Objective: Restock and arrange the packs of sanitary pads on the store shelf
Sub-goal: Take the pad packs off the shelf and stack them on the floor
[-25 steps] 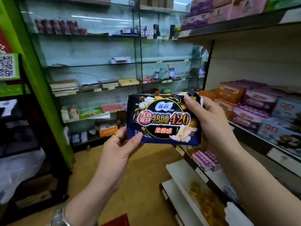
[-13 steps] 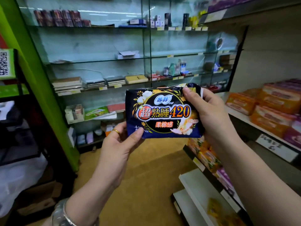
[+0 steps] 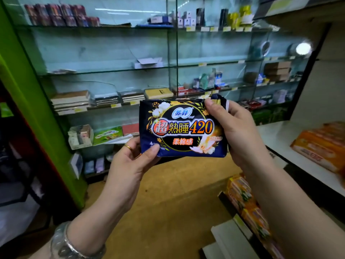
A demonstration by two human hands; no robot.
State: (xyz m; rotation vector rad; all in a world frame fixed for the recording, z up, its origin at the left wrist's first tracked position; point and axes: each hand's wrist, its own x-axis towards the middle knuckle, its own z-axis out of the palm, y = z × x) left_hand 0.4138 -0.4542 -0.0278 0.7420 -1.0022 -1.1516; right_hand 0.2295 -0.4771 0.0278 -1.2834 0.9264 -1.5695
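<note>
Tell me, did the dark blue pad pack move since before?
Yes. The dark blue pad pack has moved left, away from the orange packs on the white shelf, toward the glass cabinet.

Both bare forearms reach forward and upward, wrists apart; the left hand [image 3: 130,165] pinches the lower left corner of the pack [image 3: 183,128], thumb in front, fingers behind; the right hand [image 3: 237,131] grips its upper right corner, thumb pressed on the front.

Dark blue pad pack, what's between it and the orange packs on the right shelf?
Head view: the right hand gripping the right end of the pad pack, then bare white shelf.
</note>
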